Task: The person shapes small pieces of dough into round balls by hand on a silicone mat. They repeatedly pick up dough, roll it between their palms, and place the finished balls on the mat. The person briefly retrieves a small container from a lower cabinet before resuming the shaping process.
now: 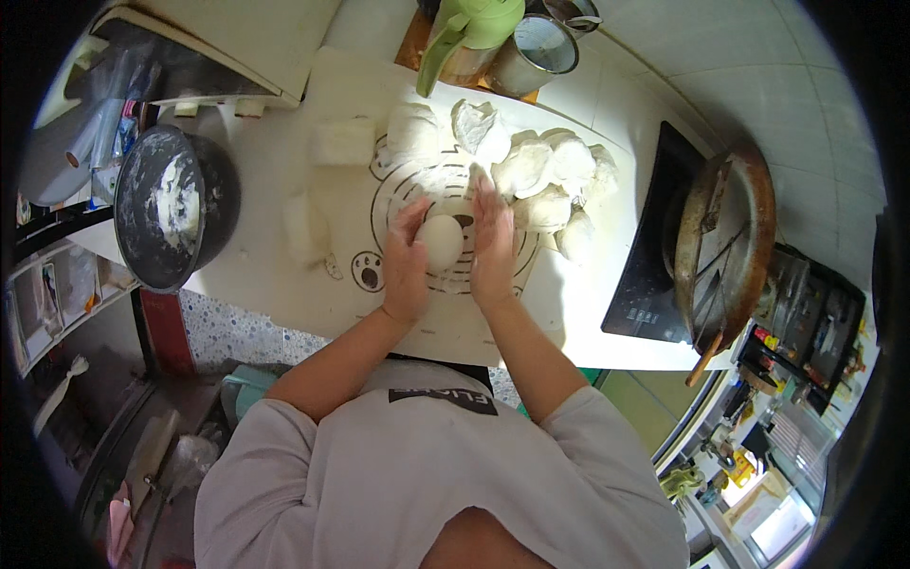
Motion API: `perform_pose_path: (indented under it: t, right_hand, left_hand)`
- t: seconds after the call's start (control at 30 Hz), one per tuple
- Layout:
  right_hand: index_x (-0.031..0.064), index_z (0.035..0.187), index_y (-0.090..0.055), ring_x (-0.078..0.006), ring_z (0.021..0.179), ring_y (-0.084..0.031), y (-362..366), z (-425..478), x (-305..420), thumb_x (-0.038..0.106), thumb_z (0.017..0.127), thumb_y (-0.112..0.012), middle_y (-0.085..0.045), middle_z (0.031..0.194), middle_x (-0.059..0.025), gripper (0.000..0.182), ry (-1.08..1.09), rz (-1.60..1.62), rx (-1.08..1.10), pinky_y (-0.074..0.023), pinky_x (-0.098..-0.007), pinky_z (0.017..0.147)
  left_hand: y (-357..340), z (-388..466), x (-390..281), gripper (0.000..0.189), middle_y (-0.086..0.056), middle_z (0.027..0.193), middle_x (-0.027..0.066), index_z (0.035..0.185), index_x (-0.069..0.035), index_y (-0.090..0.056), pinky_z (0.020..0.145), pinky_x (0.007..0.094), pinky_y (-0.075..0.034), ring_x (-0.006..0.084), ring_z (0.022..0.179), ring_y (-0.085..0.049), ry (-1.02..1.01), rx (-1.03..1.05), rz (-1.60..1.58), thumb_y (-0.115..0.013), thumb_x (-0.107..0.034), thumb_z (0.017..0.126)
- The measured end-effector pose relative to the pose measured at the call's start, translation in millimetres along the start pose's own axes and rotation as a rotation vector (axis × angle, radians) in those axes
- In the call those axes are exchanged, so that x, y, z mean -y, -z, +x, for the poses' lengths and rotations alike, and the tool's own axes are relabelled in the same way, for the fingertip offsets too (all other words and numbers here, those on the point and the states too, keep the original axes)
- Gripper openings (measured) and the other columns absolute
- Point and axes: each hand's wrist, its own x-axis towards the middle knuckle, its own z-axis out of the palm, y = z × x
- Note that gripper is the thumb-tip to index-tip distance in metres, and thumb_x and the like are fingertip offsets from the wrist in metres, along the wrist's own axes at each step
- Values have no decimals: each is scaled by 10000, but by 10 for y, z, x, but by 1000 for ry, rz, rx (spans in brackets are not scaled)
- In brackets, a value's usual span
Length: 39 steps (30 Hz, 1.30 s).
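A smooth round ball of dough (442, 242) rests on the printed kneading mat (348, 313) between my two hands. My left hand (407, 263) touches its left side, fingers pointing up and slightly blurred. On the other side my right hand (493, 245) is held upright, palm facing the ball, with a narrow gap in between. Several floury dough pieces (522, 167) are heaped just beyond and right of my right hand. Block-shaped pale pieces, probably dough, (343, 142) lie on the mat's left and back part.
A dark bowl dusted with flour (160, 210) stands at the left. Behind the mat are a green pitcher (483, 25) and a metal container (544, 50). At the right, a large rusty wok (736, 242) sits on a black induction cooker (643, 284).
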Motion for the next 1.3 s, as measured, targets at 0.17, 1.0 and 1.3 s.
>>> perform_pose_path:
  t: [0.17,1.0,1.3]
  right_hand:
    - [-36,1307,-405,-332,1279,-379,-17,-12,-52,173,934,-453,-348,1413,-210,429,210,-251,26,-291,-399,1060]
    - [-6,1147,-508,-402,1107,-452,-733,130,-4,117,706,-752,-446,1236,-236,519,426,-819,6,-393,-444,937]
    - [-8,1218,-485,-391,1139,-467,-1225,1040,447,215,742,-704,-502,1200,-240,570,596,-955,200,-391,-436,970]
  left_hand:
    - [33,224,-127,441,-411,1336,197,1300,55,-380,1056,362,-295,277,1217,-439,76,-2,18,-432,-203,946]
    - [1550,-85,-852,662,-342,1390,173,1256,-72,-507,1047,418,-332,373,1265,-340,302,267,1095,-748,-148,645]
    - [1626,-422,-908,707,-374,1359,192,1324,-119,-458,1037,434,-345,375,1256,-351,268,280,1048,-738,-179,677]
